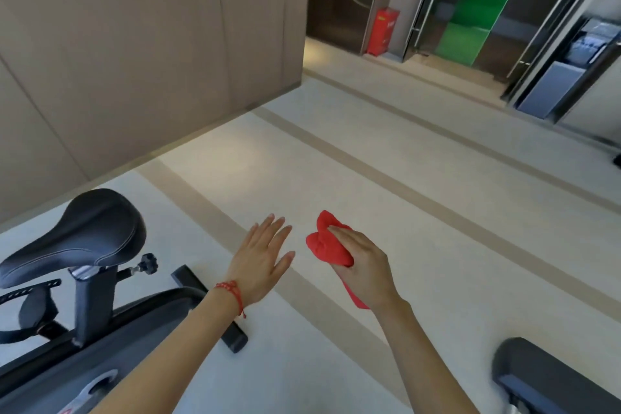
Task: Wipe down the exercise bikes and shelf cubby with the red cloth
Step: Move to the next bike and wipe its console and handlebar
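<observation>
Head view, looking down at a pale speckled floor crossed by darker beige bands.

Right hand: fingers curled around a bunched bright red cloth, gripping it from above. The crumpled bulk of the cloth sticks out to the left of the knuckles; a narrow tail hangs below the wrist. The cloth is held in the air over the floor, touching no surface.

Left hand: flat, palm down, fingers extended and slightly spread, holding nothing. It hovers just beside the cloth, a small gap between them. A red braided string bracelet circles the left wrist.

Lower left: a dark grey exercise bike with a black padded saddle on a grey seat post, a black adjustment knob behind the post, and a black floor stabiliser bar partly hidden under the left forearm. Neither hand touches the bike.

Lower right corner: the dark grey edge of a second machine, cut off by the frame; type cannot be told.

Upper left: a tall wall of beige-brown panels. Far background: a red box-shaped cabinet standing on the floor beside a green glass panel.
</observation>
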A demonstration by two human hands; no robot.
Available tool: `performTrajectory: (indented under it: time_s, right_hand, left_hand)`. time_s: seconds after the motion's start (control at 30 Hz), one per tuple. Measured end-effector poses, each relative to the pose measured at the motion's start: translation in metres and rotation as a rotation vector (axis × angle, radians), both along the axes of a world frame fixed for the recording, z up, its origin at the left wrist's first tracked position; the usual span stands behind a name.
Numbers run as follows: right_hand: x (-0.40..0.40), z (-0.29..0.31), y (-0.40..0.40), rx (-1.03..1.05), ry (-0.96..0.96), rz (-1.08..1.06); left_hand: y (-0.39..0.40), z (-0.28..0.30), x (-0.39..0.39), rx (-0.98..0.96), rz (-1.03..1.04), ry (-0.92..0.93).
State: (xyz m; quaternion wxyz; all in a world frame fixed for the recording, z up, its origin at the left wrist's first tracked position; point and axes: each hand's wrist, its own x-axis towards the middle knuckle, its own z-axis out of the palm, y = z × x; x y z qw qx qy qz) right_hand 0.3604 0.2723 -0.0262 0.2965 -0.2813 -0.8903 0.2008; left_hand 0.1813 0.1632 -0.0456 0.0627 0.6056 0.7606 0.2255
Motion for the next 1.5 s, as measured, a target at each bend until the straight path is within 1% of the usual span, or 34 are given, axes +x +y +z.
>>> performTrajectory:
  time_s: [0.23,0.47,0.6,0.73,1.0,1.17,1.3,1.37,1.5]
  right_hand:
    - [-0.023,-0.004,0.097,-0.023,0.012,-0.009]
    - [-0.11,-0.016,0.193,-0.013,-0.008,0.034]
    - [-0.181,-0.017,0.248,-0.004,-0.046,0.071]
    - [-0.255,-0.012,0.299,0.007,-0.065,0.131]
    - [-0.395,-0.007,0.374,0.002,-0.052,0.295]
    - [-0.496,-0.008,0.419,0.003,-0.031,0.452]
    - [-0.586,-0.006,0.454,0.025,-0.017,0.586]
    - [-0.629,-0.004,0.468,0.025,-0.016,0.652]
    - [-0.713,-0.001,0.481,0.047,-0.029,0.799]
  left_hand:
    - [0.096,-0.004,-0.023,-0.009,0.041,0.022]
    - [0.187,-0.012,-0.106,-0.011,0.081,0.029]
    - [0.238,-0.017,-0.173,-0.011,0.125,0.002]
    - [0.277,-0.015,-0.243,-0.02,0.161,0.021]
    - [0.329,-0.02,-0.362,-0.047,0.313,0.02]
    - [0.356,-0.026,-0.436,-0.067,0.45,0.019]
    - [0.375,-0.031,-0.501,-0.096,0.619,0.039]
    - [0.38,-0.029,-0.53,-0.117,0.696,0.023]
    - [0.376,-0.023,-0.581,-0.093,0.852,-0.02]
